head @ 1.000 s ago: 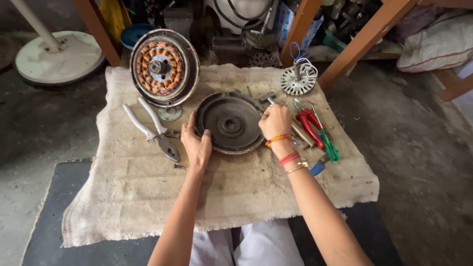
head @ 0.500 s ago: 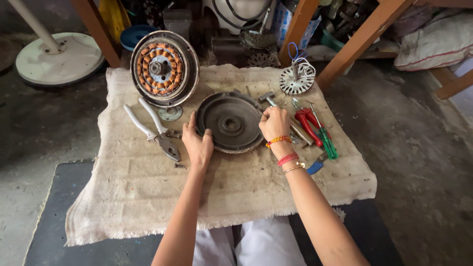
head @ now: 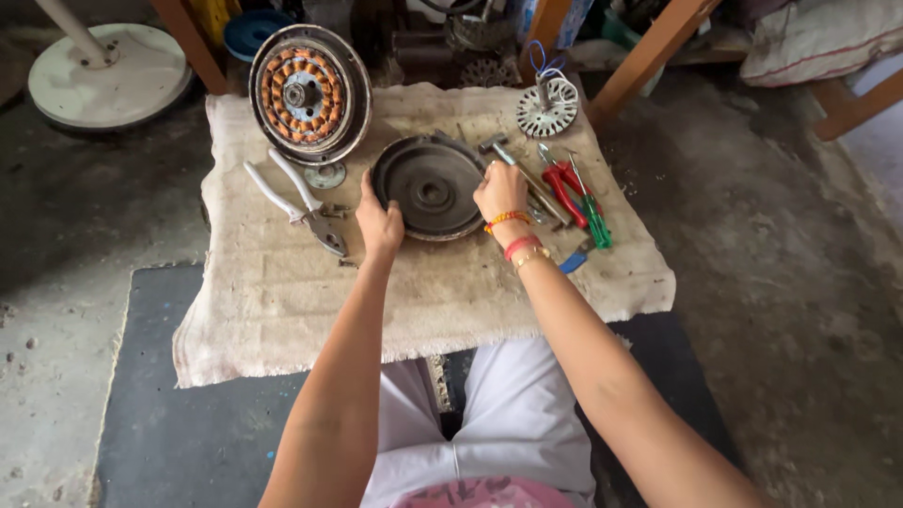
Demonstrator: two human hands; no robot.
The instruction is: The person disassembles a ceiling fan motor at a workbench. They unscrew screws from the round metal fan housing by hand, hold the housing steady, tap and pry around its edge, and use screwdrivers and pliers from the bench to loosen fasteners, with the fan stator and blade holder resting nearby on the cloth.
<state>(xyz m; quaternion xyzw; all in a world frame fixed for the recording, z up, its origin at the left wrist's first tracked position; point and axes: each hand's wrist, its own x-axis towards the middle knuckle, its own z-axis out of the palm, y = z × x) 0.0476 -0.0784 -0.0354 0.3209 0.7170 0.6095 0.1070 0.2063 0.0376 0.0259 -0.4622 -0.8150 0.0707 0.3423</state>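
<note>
Fingers of your left hand (head: 379, 223) and right hand (head: 501, 191) grip opposite rims of the dark round cover (head: 429, 186) lying between them on the cloth (head: 282, 292). You seem to be seating or turning it; next needs an even, firm hold.

Soft, even daylight, brightest on the pale cloth (head: 282, 301); only faint shadows under the forearms. No glare. Centre is sharp; wide-angle bending at the edges, corners slightly dim and soft
</note>
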